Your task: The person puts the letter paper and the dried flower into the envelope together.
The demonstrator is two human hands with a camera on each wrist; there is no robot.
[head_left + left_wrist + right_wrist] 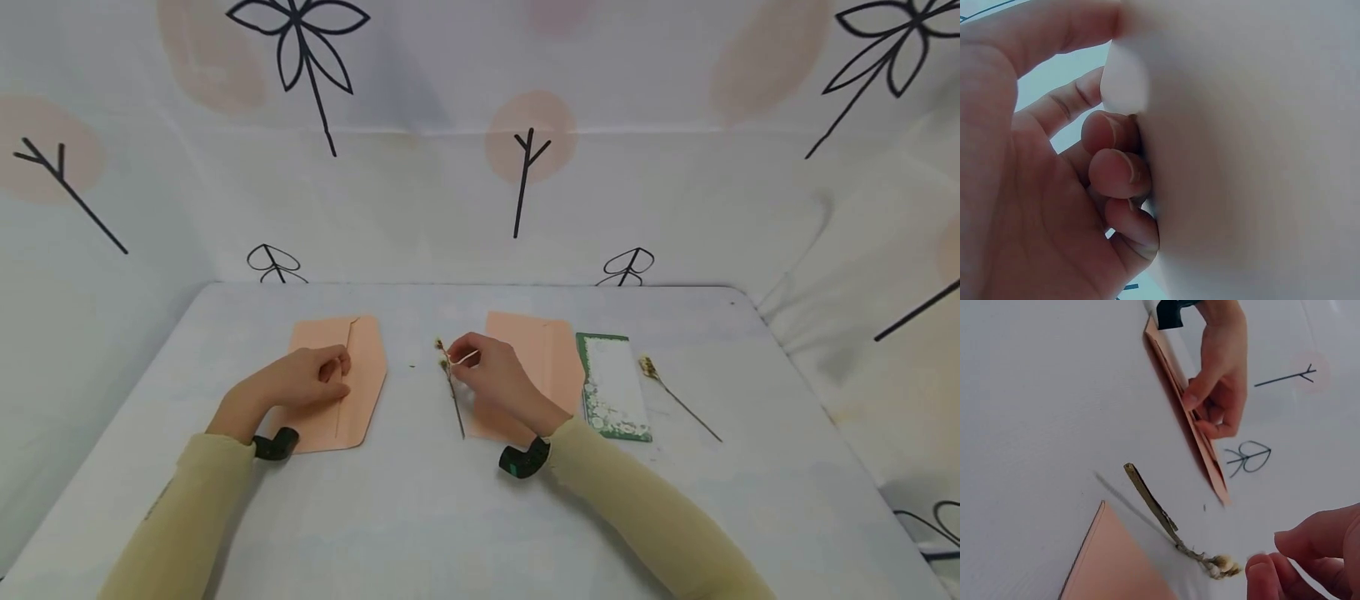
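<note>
My left hand (300, 379) rests on a peach envelope (366, 367) at the left, its bent fingertips and thumb touching near the seam. In the left wrist view the pale paper (1241, 150) fills the right side. My right hand (491, 375) is at a dried flower (454, 404), thumb and forefinger close together beside its pale heads. In the right wrist view the flower head (1222, 565) ends just short of the fingertips. Its stem casts an offset shadow. A second peach envelope (525, 333) lies partly under the right hand.
Right of the second envelope lies a white card (617, 379) with a green floral border. Another dried flower (678, 400) lies farther right. The white table (420, 525) meets a patterned cloth (420, 208) at its back edge. A tiny dark bit (412, 366) sits between the envelopes.
</note>
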